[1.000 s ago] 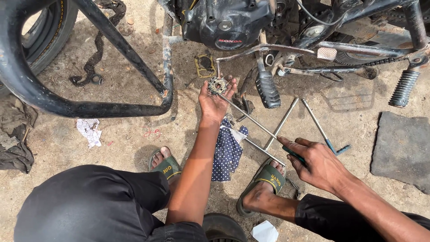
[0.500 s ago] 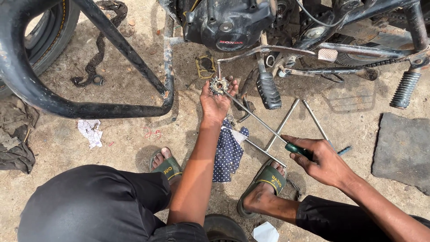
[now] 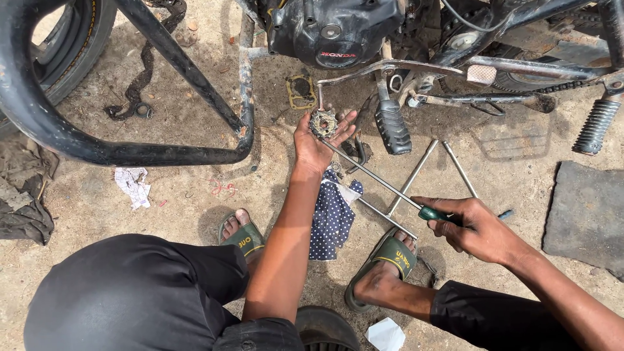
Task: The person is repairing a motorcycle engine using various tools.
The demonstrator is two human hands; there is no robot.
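Note:
My left hand (image 3: 315,146) reaches forward under the black engine (image 3: 331,29) and holds a small dirty sprocket (image 3: 323,123) in its fingers. My right hand (image 3: 478,227) grips the green handle of a long screwdriver (image 3: 380,182). Its thin metal shaft runs up and left, and its tip touches the sprocket in my left hand. Both hands are above the dirt ground, between my two sandalled feet and the motorcycle.
A dotted dark blue cloth (image 3: 333,218) lies under my left forearm. Long metal rods (image 3: 429,172) lie crossed on the ground. A ribbed foot peg (image 3: 392,125), a drive chain (image 3: 140,84), a tyre (image 3: 71,39), a curved black frame tube (image 3: 130,153) and a grey slab (image 3: 585,218) surround me.
My right hand has lifted the screwdriver from the ground and swung its tip up to the sprocket. My left hand has stayed at the sprocket.

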